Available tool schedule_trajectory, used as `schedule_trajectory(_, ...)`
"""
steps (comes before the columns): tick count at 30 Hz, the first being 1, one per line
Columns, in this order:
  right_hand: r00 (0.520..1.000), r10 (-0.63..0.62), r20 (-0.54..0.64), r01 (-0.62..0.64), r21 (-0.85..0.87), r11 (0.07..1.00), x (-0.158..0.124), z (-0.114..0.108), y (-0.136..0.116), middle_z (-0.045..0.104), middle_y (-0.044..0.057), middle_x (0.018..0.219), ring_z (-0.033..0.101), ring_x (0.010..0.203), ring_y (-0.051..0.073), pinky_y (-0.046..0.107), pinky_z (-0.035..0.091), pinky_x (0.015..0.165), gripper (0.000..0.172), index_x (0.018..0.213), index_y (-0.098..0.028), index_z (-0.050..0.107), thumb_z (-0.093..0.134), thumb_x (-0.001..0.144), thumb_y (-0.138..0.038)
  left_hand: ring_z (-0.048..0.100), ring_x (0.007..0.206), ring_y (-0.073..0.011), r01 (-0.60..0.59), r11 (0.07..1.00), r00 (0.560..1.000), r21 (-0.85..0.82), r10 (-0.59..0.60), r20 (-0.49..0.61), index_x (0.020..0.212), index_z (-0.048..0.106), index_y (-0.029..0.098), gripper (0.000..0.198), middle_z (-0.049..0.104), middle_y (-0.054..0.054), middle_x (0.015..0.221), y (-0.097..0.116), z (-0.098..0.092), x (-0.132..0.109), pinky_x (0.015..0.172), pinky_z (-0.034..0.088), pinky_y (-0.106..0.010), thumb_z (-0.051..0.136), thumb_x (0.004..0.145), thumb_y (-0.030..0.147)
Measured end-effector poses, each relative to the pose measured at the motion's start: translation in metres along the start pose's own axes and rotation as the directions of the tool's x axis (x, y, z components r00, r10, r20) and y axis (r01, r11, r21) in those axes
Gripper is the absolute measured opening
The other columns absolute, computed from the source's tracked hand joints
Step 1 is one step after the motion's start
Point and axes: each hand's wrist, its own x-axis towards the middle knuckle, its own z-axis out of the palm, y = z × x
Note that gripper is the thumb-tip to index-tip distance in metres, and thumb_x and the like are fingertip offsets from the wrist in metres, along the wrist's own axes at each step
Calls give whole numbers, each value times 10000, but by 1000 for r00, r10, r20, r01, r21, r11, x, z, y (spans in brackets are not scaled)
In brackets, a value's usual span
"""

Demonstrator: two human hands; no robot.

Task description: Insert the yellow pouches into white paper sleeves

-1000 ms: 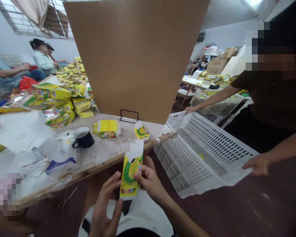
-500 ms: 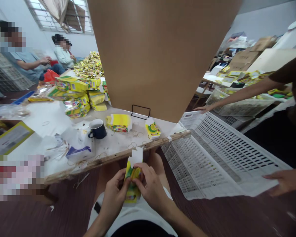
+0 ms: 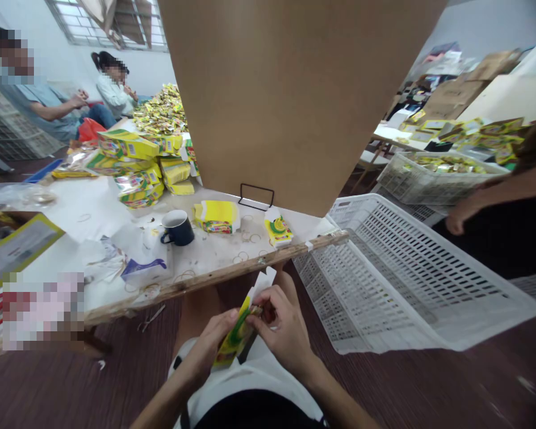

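Observation:
Above my lap is a small yellow-and-green carton point(image 3: 233, 341), tilted, with its white flaps standing up at the far end. My left hand point(image 3: 209, 344) grips its left side, thumb on top. The fingers of my right hand point(image 3: 280, 319) are closed in a pinch at the carton's right edge, near its upper end; whatever sits between the fingertips is too small to make out. On the table ahead lie a yellow box stack point(image 3: 218, 215) and a smaller yellow carton bundle point(image 3: 278, 229).
A dark mug point(image 3: 177, 229) and crumpled plastic packaging point(image 3: 145, 265) sit left on the white table point(image 3: 89, 196). A tall brown cardboard board point(image 3: 295, 107) rises ahead. At right, a white plastic crate point(image 3: 411, 292) rests beside a standing co-worker's arm point(image 3: 495, 199). Two people sit at far left.
My carton has tilted rightward, and my right hand has shifted slightly right and up along its edge. The co-worker's hands have let go of the white crate, which now sits lower.

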Motion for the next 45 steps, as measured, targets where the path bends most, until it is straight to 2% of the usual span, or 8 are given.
schedule_trajectory(9, 997, -65, 47, 63, 44, 997, 1, -1, 3, 530, 37, 847, 542, 791, 185, 281, 460, 665, 50, 849, -202, 634, 595, 845, -234, 649, 636, -174, 74, 984, 990, -163, -54, 127, 995, 705, 147, 410, 729, -51, 723, 2, 1, -3, 617, 483, -263, 685, 736, 464)
schedule_trajectory(13, 995, 47, -93, -40, 69, 997, -5, 7, 14, 524, 86, 1092, 543, 858, 210, 328, 491, 727, 416, 1196, -215, 510, 642, 813, -309, 625, 581, -125, 37, 973, 994, -227, -12, 110, 1028, 686, 148, 336, 722, -27, 709, 3, 3, 3, 575, 456, -213, 676, 777, 372)
schedule_trajectory(15, 991, 128, -25, -120, 199, 973, -6, 12, 19, 557, 90, 1115, 571, 870, 211, 348, 501, 773, 453, 1244, -218, 458, 620, 837, -335, 644, 622, -135, -3, 972, 998, -234, 19, 67, 1072, 657, 153, 358, 732, -35, 775, 0, 4, 6, 597, 472, -222, 678, 778, 357)
schedule_trajectory(18, 980, 187, 74, -200, 417, 887, 1, 16, 19, 632, 70, 1019, 622, 907, 215, 362, 507, 834, 367, 1181, -219, 453, 592, 861, -334, 677, 693, -189, -53, 981, 999, -189, 54, 3, 1109, 614, 137, 426, 736, -68, 857, 1, 8, 13, 585, 499, -255, 673, 770, 387)
schedule_trajectory(26, 967, 177, -184, -68, 482, 873, 37, 5, 2, 637, 53, 992, 641, 917, 205, 333, 520, 814, 369, 1072, -227, 407, 657, 809, -297, 668, 964, -253, -356, 918, 933, 174, 361, 3, 1326, 311, 196, 577, 675, -120, 1094, 34, 14, 36, 797, 534, -374, 583, 837, 335)
schedule_trajectory(31, 994, 91, -60, -51, 476, 878, 23, 5, 13, 616, 60, 1010, 622, 950, 206, 318, 512, 800, 323, 1096, -229, 455, 627, 831, -299, 619, 1084, -260, -346, 936, 935, 70, 337, 114, 1342, 201, 231, 583, 611, -150, 1189, 24, 3, 30, 877, 503, -400, 538, 873, 301)
schedule_trajectory(39, 984, 143, 110, -179, 495, 850, 14, -10, 23, 604, 17, 888, 588, 829, 176, 269, 475, 719, 342, 1119, -236, 528, 640, 830, -381, 666, 944, -232, -174, 985, 935, 13, 161, 316, 1235, 347, 271, 442, 663, -87, 1076, 27, -8, 19, 792, 511, -361, 580, 859, 286)
schedule_trajectory(45, 981, 104, 164, -151, 311, 938, 11, -17, 23, 583, 1, 786, 551, 730, 151, 236, 434, 650, 192, 851, -197, 610, 562, 902, -375, 664, 829, -201, -195, 980, 910, -40, 196, 366, 1060, 438, 234, 315, 689, -53, 911, 24, -4, 15, 719, 487, -298, 637, 822, 289)
